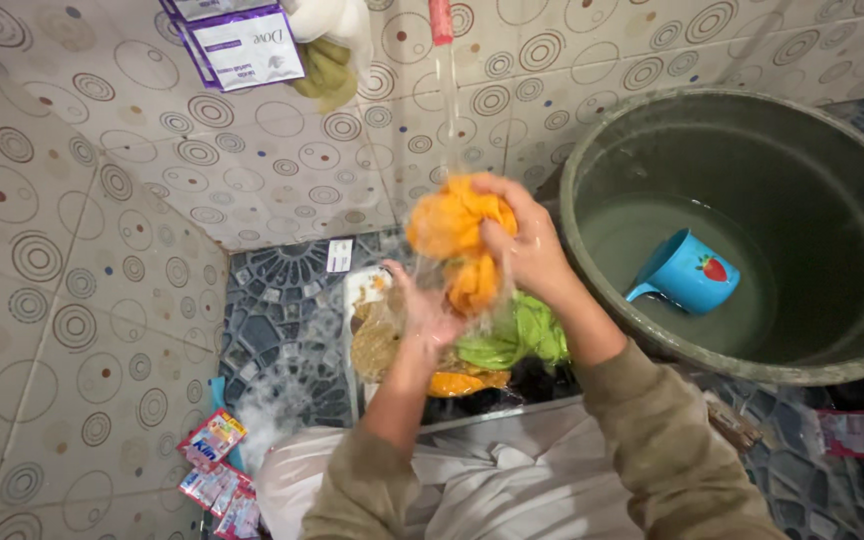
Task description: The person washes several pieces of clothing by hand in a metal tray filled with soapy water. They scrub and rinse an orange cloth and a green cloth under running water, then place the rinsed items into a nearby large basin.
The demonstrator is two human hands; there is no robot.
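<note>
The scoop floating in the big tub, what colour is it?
The scoop is bright blue with a small red picture on its side, seen in the head view.

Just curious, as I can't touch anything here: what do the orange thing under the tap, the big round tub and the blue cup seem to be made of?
The orange bundle in the right hand looks like soft wet cloth: it bunches and sags. The tub seems dull grey-green plastic, with a thick rolled rim. The blue cup looks like smooth, glossy moulded plastic with a handle, lying tilted in the water.
</note>
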